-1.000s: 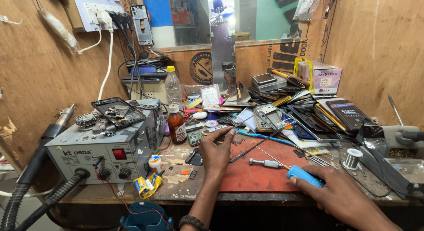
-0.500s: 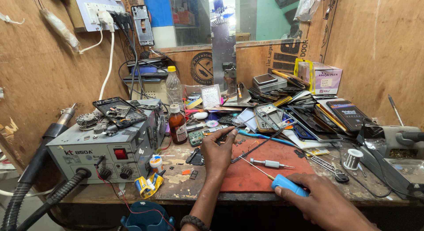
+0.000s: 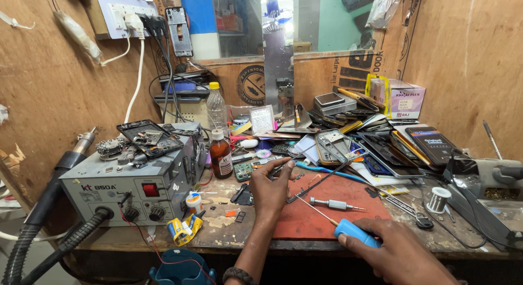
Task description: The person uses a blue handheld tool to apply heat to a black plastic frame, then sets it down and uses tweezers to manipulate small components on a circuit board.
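1. Head view: your right hand (image 3: 406, 255) wraps closed around a blue-handled screwdriver (image 3: 357, 233) at the near edge of the bench (image 3: 229, 238). The handle is smooth plastic, and its thin metal shaft runs up and left over the red mat (image 3: 327, 217).
2. Your left hand (image 3: 272, 190) rests on the mat's left edge, fingers curled loosely around something small near a green circuit board (image 3: 243, 170). You cannot tell what it grips, nor how tightly.
3. The mat is flat and dull red, with worn, scuffed patches. A short silver driver (image 3: 333, 204) lies on it between your hands, apart from both.
4. A long dark rod (image 3: 321, 181) slants across the mat's upper part, just beyond your left fingertips.
5. To the left stands a grey metal rework station (image 3: 131, 190), boxy, with knobs and a red switch. Ribbed black hoses (image 3: 38, 247) leave its front.
6. A brown glass bottle (image 3: 220, 154) with a white cap stands upright just beside the station.
7. At the back right, a heap of flat phone parts (image 3: 376, 138) crowds the mat's far edge. A solder spool (image 3: 437, 199) sits to the right.
8. Open room lies only on the mat between your hands and along the chipped wooden front edge.
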